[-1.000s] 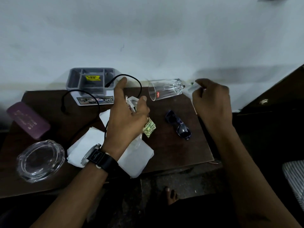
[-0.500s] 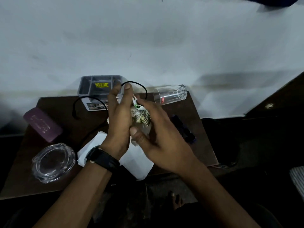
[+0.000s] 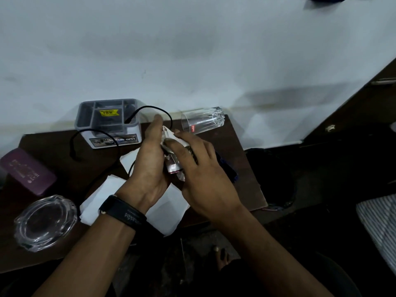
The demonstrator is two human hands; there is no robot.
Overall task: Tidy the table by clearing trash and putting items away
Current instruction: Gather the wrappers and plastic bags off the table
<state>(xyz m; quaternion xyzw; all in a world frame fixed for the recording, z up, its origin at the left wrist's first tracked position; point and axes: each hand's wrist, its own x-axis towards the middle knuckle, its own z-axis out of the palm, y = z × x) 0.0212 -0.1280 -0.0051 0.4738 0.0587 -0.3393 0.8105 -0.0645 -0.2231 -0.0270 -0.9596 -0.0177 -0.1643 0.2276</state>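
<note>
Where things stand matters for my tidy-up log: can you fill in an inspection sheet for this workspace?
Surface: dark wooden table, set against a white wall.
Job's things: crumpled wrappers held between both hands; drinking glass lying on its side; glass ashtray; purple case; sunglasses partly hidden by the right hand; white paper sheets.
Clutter: grey desk organizer at the back edge.
Hands: left hand and right hand both grip the wrappers.
Cables: black cable loops from the organizer across the table.
Surroundings: dark round container right of the table, too dim to identify; striped fabric at far right.
</note>
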